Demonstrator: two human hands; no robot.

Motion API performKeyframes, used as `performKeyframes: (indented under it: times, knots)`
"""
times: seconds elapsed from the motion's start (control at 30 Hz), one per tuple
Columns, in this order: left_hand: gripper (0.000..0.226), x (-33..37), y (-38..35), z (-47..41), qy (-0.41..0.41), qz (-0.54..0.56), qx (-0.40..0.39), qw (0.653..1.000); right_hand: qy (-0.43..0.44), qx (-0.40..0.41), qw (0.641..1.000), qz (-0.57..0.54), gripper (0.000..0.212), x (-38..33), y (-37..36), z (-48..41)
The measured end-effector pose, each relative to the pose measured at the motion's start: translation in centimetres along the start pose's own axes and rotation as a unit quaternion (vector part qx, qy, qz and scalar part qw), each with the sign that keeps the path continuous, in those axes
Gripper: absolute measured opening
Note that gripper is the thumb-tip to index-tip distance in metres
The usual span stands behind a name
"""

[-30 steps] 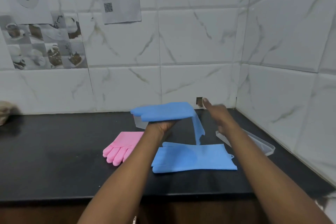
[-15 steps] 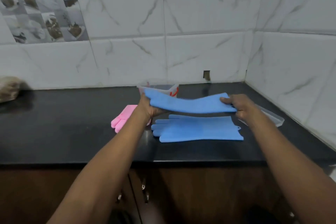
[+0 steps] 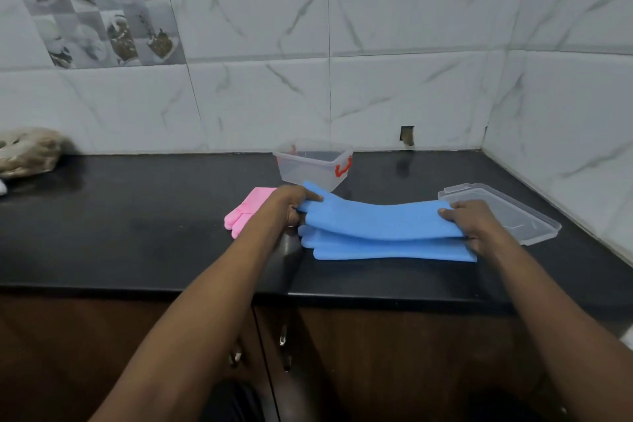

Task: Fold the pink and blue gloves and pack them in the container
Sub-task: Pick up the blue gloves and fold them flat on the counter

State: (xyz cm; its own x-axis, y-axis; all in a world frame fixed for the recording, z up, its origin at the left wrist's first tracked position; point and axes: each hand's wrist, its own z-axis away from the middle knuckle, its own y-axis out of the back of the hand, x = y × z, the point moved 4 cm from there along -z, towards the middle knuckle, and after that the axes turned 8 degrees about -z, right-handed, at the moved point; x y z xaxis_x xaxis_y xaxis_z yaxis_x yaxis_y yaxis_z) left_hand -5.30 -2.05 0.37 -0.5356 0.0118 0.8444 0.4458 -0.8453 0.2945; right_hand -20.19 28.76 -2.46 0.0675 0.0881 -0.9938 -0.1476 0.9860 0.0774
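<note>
1. Both hands are on the upper blue glove [image 3: 376, 221], stretched flat just above the lower blue glove [image 3: 387, 248], which lies on the black counter [image 3: 137, 216] close to its front edge.
2. The left hand [image 3: 291, 204] pinches the finger end, thumb on top. The right hand [image 3: 474, 221] clamps the cuff end, fingers curled over it.
3. See that sag in the middle? The glove is soft, floppy and light; it looks like silicone, so it likely bends easily but may spring back out of a fold.
4. Best hold, I'd say: keep both ends as now, lay it square on its partner, then bring cuff to fingertips and press the crease.
5. The pink gloves [image 3: 248, 212] wait just left of the blue pair, partly hidden behind the left wrist, fingers pointing toward the front edge.
6. The clear container [image 3: 313, 163], red clips on its sides, stands open and empty just behind the gloves, toward the back edge by the wall.
7. Its lid [image 3: 500, 216] lies flat toward the counter's right end, just beside the right hand.
</note>
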Motion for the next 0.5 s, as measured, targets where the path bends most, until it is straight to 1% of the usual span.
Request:
performKeyframes:
  times: [0.07, 0.1, 0.13, 0.17, 0.23, 0.27, 0.33, 0.4, 0.47, 0.5]
  knots:
    - [0.043, 0.9, 0.2, 0.1, -0.026, 0.029, -0.001, 0.999, -0.003, 0.002, 0.999, -0.039, 0.014, -0.7, 0.8, -0.1]
    - [0.039, 1.0, 0.2, 0.2, -0.034, 0.036, -0.005, 0.999, -0.004, 0.001, 0.999, -0.034, 0.008, -0.7, 1.2, -0.1]
    - [0.039, 0.7, -0.1, 0.3, -0.033, 0.031, -0.010, 0.999, -0.005, -0.002, 1.000, -0.014, 0.009, -0.5, 1.5, -0.1]
    - [0.042, 0.1, -0.5, 0.5, -0.027, 0.014, -0.017, 0.999, -0.004, -0.005, 1.000, 0.011, 0.016, 0.0, 1.6, -0.1]
    - [0.054, -1.7, -1.1, 0.2, -0.009, -0.006, -0.016, 1.000, 0.008, -0.002, 0.996, 0.084, 0.030, 1.1, 1.7, -0.1]
    - [0.059, -2.5, -1.2, 0.0, -0.001, 0.006, -0.015, 1.000, 0.023, 0.007, 0.993, 0.116, 0.031, 1.5, 1.7, 0.1]
    - [0.062, -3.1, -0.9, -0.2, -0.007, 0.039, -0.009, 0.999, 0.050, 0.022, 0.989, 0.140, 0.029, 1.9, 1.6, 0.3]
    - [0.054, -2.7, -0.3, -0.2, -0.020, 0.036, 0.012, 0.999, 0.067, 0.028, 0.987, 0.146, 0.031, 2.0, 1.6, 0.3]
    - [0.040, -2.1, 0.4, -0.1, -0.023, -0.020, 0.043, 0.999, 0.076, 0.031, 0.985, 0.152, 0.035, 2.2, 1.6, 0.2]
    - [0.039, -1.9, 0.6, 0.0, -0.023, -0.047, 0.055, 0.997, 0.079, 0.033, 0.985, 0.151, 0.037, 2.3, 1.6, 0.0]
